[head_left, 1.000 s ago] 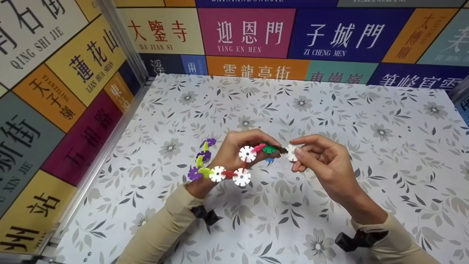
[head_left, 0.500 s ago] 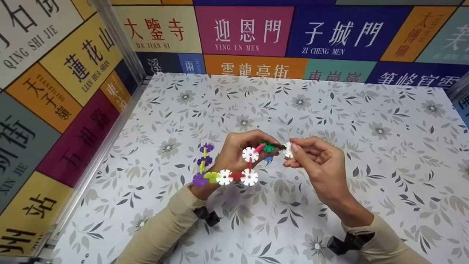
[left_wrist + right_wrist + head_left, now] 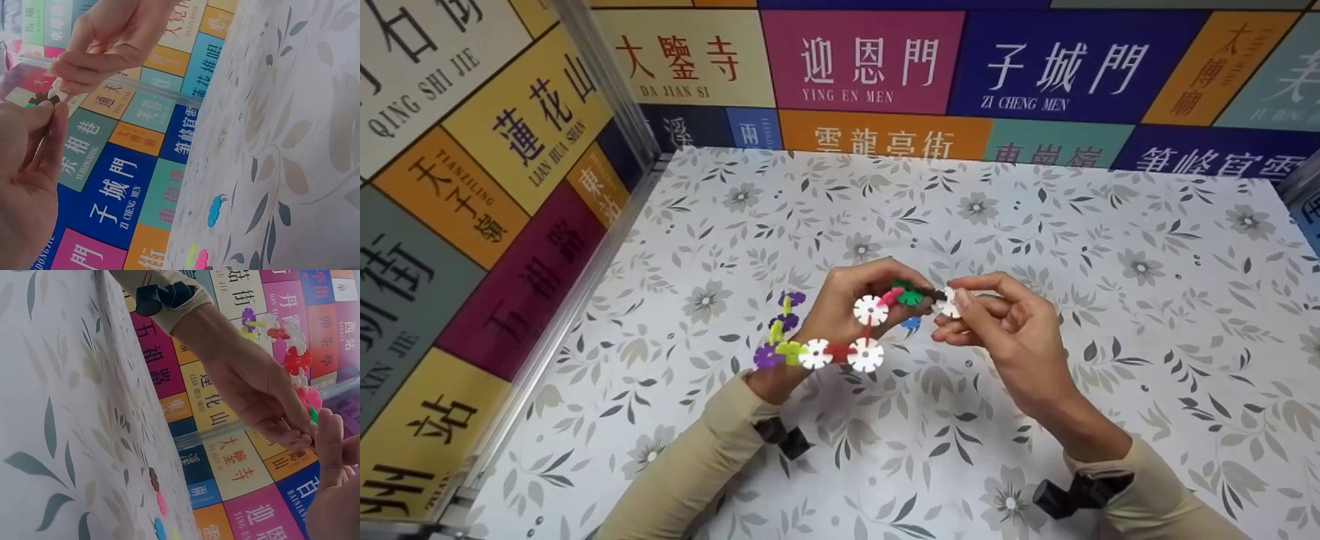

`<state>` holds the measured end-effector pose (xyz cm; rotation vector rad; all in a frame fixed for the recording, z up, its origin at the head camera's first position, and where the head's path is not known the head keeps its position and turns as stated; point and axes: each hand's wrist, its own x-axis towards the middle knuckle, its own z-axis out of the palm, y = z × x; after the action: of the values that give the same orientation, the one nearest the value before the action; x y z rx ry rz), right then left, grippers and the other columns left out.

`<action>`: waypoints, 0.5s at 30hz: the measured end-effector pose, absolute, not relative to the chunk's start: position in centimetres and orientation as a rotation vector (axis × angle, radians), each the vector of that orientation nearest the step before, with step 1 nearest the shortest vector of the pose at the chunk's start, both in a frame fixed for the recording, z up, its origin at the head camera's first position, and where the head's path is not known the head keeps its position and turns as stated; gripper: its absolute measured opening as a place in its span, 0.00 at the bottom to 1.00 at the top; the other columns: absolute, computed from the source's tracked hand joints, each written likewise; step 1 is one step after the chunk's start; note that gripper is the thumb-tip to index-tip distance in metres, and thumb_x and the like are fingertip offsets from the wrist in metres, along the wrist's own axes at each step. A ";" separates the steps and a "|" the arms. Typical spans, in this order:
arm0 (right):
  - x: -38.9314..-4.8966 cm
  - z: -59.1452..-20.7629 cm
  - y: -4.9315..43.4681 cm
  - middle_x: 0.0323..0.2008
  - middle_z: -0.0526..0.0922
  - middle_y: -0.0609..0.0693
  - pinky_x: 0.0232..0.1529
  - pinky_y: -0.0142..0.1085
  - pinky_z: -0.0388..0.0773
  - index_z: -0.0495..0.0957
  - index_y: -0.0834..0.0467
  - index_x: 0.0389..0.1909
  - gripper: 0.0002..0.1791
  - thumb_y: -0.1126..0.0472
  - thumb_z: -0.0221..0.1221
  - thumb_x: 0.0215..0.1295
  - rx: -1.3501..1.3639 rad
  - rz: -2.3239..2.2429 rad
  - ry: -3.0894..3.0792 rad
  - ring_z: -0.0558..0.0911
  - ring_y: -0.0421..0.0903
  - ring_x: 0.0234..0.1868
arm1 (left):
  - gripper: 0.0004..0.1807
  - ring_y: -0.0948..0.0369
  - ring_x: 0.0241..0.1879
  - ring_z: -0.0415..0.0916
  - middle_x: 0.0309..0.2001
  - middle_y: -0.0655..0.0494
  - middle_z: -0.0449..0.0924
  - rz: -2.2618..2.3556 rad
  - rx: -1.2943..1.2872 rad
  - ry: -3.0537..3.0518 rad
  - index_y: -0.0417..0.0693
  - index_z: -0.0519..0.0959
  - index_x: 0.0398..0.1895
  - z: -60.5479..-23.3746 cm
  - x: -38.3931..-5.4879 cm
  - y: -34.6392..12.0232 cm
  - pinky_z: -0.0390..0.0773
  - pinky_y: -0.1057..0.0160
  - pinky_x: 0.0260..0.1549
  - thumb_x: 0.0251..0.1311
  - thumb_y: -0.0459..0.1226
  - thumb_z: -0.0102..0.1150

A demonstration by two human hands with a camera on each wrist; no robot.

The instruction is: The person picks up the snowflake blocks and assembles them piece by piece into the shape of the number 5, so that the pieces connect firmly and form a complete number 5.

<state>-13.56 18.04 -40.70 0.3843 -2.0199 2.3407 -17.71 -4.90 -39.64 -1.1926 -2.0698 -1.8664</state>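
Observation:
My left hand [image 3: 840,304] holds the end of a chain of flower-shaped interlocking plastic discs, pinching near a dark brown disc [image 3: 48,99] and a green disc [image 3: 908,292]. From there the chain loops over the wrist through a pink disc [image 3: 891,295], white discs [image 3: 871,310], a red disc [image 3: 838,353], yellow-green discs [image 3: 790,352] and purple discs [image 3: 769,355]. Between thumb and index finger my right hand [image 3: 1024,334] pinches a white disc [image 3: 949,301], its edge against the brown one. How deeply their slots interlock is too small to tell.
Loose discs lie on the flower-patterned table [image 3: 1110,360] below the hands: a blue disc [image 3: 214,211], a pink disc [image 3: 162,502], a brown disc [image 3: 153,479] and a yellow disc [image 3: 192,253]. Panels with printed place names [image 3: 862,64] stand behind and at the left.
My right hand has shifted slightly left with the white disc, closer to the left hand. The hanging chain has swung a little; the left hand keeps its grip.

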 end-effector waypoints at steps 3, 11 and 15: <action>-13.9 -40.7 18.2 0.35 0.90 0.67 0.39 0.43 0.94 0.78 0.72 0.59 0.17 0.61 0.58 0.83 0.373 2.373 -2.046 0.93 0.56 0.32 | 0.10 0.59 0.44 0.92 0.46 0.43 0.91 -1.889 -1.198 -2.069 0.34 0.85 0.50 -39.9 -18.0 -4.8 0.92 0.57 0.49 0.68 0.26 0.71; -15.5 -41.9 18.5 0.31 0.88 0.61 0.27 0.37 0.89 0.80 0.69 0.55 0.18 0.56 0.55 0.86 0.302 2.434 -2.098 0.89 0.51 0.25 | 0.11 0.56 0.48 0.91 0.49 0.44 0.91 -1.956 -1.134 -2.085 0.37 0.87 0.53 -40.5 -18.5 -5.2 0.91 0.54 0.52 0.69 0.27 0.71; -16.4 -42.6 18.4 0.33 0.90 0.58 0.27 0.35 0.88 0.82 0.67 0.55 0.14 0.58 0.58 0.84 0.347 2.408 -2.196 0.89 0.49 0.29 | 0.12 0.56 0.50 0.90 0.50 0.47 0.91 -1.984 -1.112 -2.097 0.40 0.88 0.53 -41.0 -18.8 -5.5 0.90 0.55 0.54 0.69 0.29 0.71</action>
<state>-16.41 18.37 -42.56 0.3474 -2.1960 2.4076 -18.83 -5.49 -41.00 -1.1124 -2.0975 -1.9845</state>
